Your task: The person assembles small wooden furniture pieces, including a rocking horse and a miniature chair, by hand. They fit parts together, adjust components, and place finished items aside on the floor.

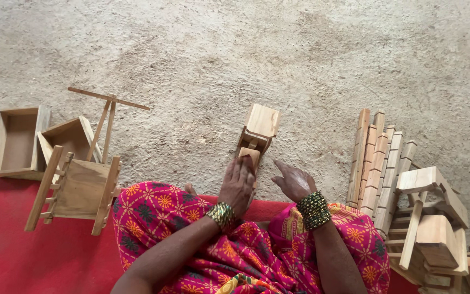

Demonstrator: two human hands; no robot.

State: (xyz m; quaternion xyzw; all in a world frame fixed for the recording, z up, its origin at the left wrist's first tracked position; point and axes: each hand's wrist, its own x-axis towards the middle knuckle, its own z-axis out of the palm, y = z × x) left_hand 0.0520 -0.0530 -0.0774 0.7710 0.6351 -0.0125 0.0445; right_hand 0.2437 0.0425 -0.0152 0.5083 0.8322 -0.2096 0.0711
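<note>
small pale wooden toy cart (258,136) stands on the concrete floor (235,49), seemingly part-assembled. left hand (237,185) lies flat, fingers extended, on its near block; right hand (294,181) hovers beside, loosely spread, holding nothing.

Left hand (239,182) on wooden toy (257,136)

Two hands: left hand (237,184), right hand (293,181). Two stacks of bangles: left bangles (222,214), right bangles (314,210). One toy cart (258,133) at the fingertips. Two open boxes: left box (13,140), second box (67,138). One railed cart body (77,188). One T-shaped yoke (106,111). About six notched slats (379,166) side by side. One heap of parts (433,223), too jumbled to count. One red mat (28,250).
</note>
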